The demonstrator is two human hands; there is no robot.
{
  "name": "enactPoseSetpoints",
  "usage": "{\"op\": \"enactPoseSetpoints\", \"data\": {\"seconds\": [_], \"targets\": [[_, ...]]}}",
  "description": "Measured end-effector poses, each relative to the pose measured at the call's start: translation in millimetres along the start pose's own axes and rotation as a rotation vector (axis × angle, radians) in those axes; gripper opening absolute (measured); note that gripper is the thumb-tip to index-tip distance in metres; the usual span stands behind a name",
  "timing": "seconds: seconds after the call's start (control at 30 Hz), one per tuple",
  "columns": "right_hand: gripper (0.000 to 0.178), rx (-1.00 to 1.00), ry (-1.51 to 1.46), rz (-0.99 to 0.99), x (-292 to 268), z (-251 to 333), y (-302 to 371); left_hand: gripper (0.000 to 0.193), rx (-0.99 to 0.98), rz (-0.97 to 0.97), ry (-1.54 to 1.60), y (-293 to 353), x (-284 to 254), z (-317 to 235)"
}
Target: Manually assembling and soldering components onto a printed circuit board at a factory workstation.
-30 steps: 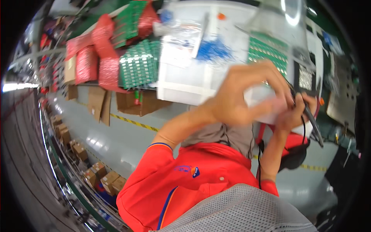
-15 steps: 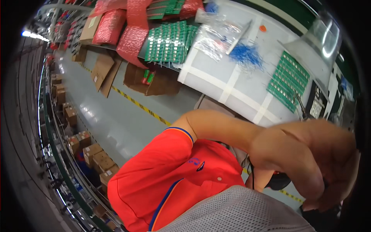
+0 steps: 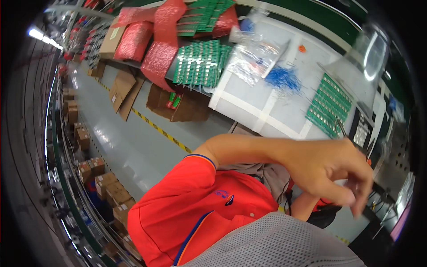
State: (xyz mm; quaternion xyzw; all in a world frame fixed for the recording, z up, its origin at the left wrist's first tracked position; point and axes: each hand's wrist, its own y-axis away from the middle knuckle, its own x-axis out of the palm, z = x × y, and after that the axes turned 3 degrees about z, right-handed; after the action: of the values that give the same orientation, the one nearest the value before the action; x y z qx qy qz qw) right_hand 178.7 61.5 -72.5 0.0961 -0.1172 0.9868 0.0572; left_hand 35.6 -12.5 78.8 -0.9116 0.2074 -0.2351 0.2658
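My left hand (image 3: 324,171) hangs in the air in front of my chest, its forearm crossing from the red sleeve at left. The fingers are loosely bent, with a gap beside the thumb, and nothing shows in them. Behind it, part of my right forearm (image 3: 304,206) rises; my right hand is hidden by the left. Beyond the left hand, on the white table (image 3: 280,127), lies a panel of green circuit boards (image 3: 328,104). A slim metal tool (image 3: 340,128) rests at its near edge. A pile of thin blue wires (image 3: 283,80) is farther left.
Clear plastic bags (image 3: 252,60) lie beside the wires. Stacked green boards (image 3: 199,62) and red bubble wrap (image 3: 163,51) cover the table's left end. An opened carton (image 3: 191,109) stands on the floor beneath. A clear curved shield (image 3: 374,53) stands at right.
My left hand has moved left, away from the right rim, and looks smaller. Its fingers show more plainly. The view has shifted slightly, so the table sits a little lower.
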Motion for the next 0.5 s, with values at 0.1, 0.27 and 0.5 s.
{"op": "enactPoseSetpoints", "data": {"seconds": [0.1,0.27,0.5], "targets": [[0.005,0.035,0.056,0.037,-22,4,10,0.008,-0.221,-0.072,-0.593,38,-22,-1],[0.009,-0.016,-0.032,-0.074,-5,19,-1,0.007,-0.389,-0.177,-1.164,77,-78,1],[0.011,0.0,-0.004,-0.063,3,21,0,0.005,-0.447,-0.242,-1.628,93,-148,-19]]}}
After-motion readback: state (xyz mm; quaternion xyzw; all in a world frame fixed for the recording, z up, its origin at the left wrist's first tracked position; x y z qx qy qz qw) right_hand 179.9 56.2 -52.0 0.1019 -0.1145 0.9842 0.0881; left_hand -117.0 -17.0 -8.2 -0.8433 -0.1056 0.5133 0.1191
